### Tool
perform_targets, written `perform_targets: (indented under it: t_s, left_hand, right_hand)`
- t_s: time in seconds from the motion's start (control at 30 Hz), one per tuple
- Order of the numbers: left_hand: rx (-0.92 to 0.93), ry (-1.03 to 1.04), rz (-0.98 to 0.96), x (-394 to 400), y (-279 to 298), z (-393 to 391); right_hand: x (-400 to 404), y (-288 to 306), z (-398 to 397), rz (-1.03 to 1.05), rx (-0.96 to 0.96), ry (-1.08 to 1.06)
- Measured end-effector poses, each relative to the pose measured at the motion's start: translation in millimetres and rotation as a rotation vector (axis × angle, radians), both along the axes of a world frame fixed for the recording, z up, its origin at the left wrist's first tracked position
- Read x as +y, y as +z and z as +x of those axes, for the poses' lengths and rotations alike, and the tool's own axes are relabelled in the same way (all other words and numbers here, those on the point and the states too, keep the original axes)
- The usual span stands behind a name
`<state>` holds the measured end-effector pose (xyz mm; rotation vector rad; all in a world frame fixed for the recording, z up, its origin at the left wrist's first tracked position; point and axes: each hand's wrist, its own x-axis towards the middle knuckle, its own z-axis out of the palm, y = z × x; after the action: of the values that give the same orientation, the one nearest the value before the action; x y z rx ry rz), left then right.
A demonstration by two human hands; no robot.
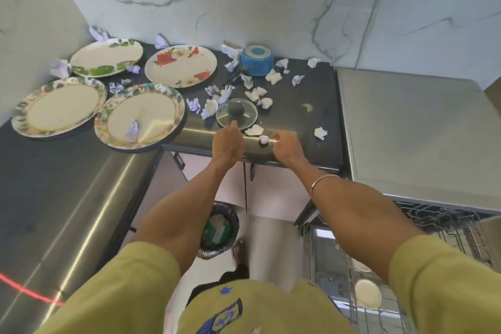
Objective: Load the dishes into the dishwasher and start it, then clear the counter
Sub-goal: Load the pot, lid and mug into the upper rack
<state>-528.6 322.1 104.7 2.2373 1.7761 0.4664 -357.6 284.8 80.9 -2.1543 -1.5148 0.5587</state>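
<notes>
Several flowered plates lie on the dark counter at the left, among them one with red flowers (181, 65) and one carrying a paper scrap (141, 116). A glass lid (236, 113) lies flat near the counter's front edge. An upturned blue pot (256, 60) stands by the back wall. My left hand (227, 141) is at the lid's near rim, thumb touching it, fingers loosely curled and holding nothing. My right hand (286, 147) hovers beside a small crumpled paper (263, 139), fingers curled; something white shows at its fingertips. The dishwasher (406, 127) stands at the right, its racks (439, 218) pulled out.
Crumpled paper scraps (254, 93) are scattered across the counter (298, 116) around the plates, lid and pot. A lined bin (218, 228) sits on the floor below the counter edge. A white dish (367, 293) rests in the lower dishwasher rack.
</notes>
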Motion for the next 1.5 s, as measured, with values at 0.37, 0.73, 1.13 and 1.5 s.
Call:
perform_targets:
  t_s: [0.37, 0.73, 1.13, 1.5]
  left_hand:
    - [-0.04, -0.116, -0.079, 122.2, -22.7, 6.5]
    - [0.115, -0.23, -0.099, 186.6, -39.8, 16.1]
    - [0.222, -0.415, -0.001, 212.0, -55.2, 9.2]
    - [0.176, -0.377, 0.05, 226.8, -61.6, 8.6]
  right_hand:
    - [130.9, 24.4, 24.2, 0.019, 0.029, -0.159]
    - [248.4, 17.1, 6.1, 0.01, -0.003, 0.061]
    - [377.7, -1.2, -15.9, -0.051, -0.388, 0.585]
    - [397.9, -18.6, -7.8, 0.038, -0.682, 0.752]
